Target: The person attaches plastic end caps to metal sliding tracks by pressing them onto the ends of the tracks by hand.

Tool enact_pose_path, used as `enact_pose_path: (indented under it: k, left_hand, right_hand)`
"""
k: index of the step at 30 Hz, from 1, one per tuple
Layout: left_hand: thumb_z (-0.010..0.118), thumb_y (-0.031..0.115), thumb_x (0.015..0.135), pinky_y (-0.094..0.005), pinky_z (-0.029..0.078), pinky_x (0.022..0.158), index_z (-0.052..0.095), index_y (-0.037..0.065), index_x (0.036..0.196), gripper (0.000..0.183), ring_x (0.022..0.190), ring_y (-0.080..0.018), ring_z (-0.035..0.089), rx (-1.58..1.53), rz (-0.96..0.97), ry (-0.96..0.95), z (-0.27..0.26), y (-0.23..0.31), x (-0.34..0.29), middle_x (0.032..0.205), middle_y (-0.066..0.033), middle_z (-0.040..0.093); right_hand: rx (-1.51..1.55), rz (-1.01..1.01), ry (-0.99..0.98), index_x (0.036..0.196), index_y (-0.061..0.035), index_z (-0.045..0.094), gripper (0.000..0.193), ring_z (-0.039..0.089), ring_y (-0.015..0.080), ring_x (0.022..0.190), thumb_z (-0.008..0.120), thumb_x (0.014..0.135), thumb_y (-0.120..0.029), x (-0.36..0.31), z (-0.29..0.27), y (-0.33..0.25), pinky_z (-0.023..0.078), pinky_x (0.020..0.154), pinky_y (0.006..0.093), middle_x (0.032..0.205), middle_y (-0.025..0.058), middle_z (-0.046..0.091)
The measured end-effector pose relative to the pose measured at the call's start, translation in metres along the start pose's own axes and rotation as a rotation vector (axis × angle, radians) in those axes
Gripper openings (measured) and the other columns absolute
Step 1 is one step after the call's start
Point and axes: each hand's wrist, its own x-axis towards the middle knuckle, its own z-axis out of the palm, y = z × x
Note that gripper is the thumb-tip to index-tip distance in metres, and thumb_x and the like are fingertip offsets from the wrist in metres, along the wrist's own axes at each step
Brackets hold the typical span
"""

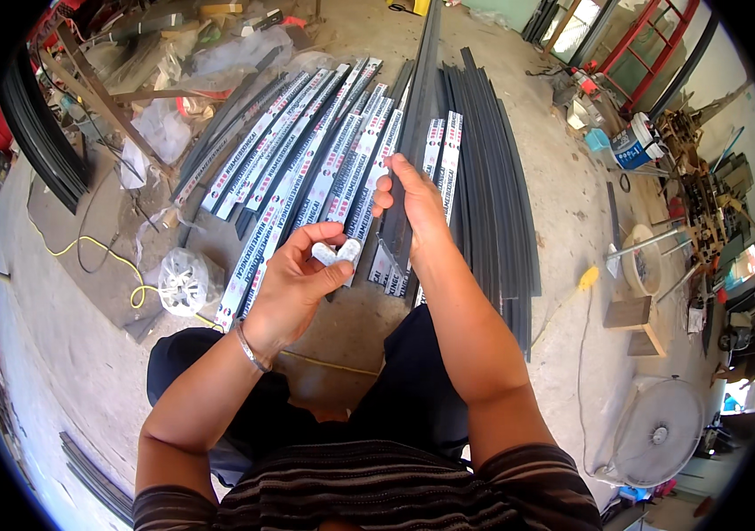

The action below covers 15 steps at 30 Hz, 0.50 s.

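My left hand, with a bracelet at the wrist, is closed on small white plastic pieces, held between thumb and fingers. My right hand wraps round a long dark grey metal profile, which slants up and away from my lap. Its near end hangs just right of the white pieces, apart from them. Beneath both hands lie several profiles with white printed film, side by side on the floor. Bare dark profiles lie right of my right hand.
A clear bag of white plastic parts sits on the left, near a yellow cable. On the right are a round fan, a wooden block and a blue-and-white bucket. Scrap and plastic sheeting fill the far left.
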Motion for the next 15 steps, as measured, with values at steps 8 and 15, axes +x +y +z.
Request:
enact_pose_path:
  k: [8,15]
  left_hand:
    - [0.068,0.013,0.086,-0.0244,0.055,0.066,0.055,0.000,0.106,0.027,0.072,-0.0134,0.066,0.207,-0.244,-0.065,0.005,0.005,-0.006,0.092,-0.0109,0.066]
    - [0.066,0.016,0.088,-0.0240,0.054,0.063,0.057,0.002,0.104,0.023,0.071,-0.0132,0.066,0.244,-0.245,-0.024,0.003,-0.005,-0.003,0.089,-0.0104,0.066]
  right_hand:
    - [-0.011,-0.018,-0.005,0.101,-0.0034,0.050,0.026,0.051,0.0150,0.051,0.060,0.091,-0.025,-0.004,0.009,0.005,0.046,0.046,0.0312,0.069,0.0065,0.054]
    - [-0.051,-0.063,-0.004,0.101,-0.0025,0.050,0.026,0.051,0.0157,0.050,0.060,0.091,-0.024,-0.009,0.012,0.008,0.047,0.044,0.0309,0.068,0.0073,0.055]
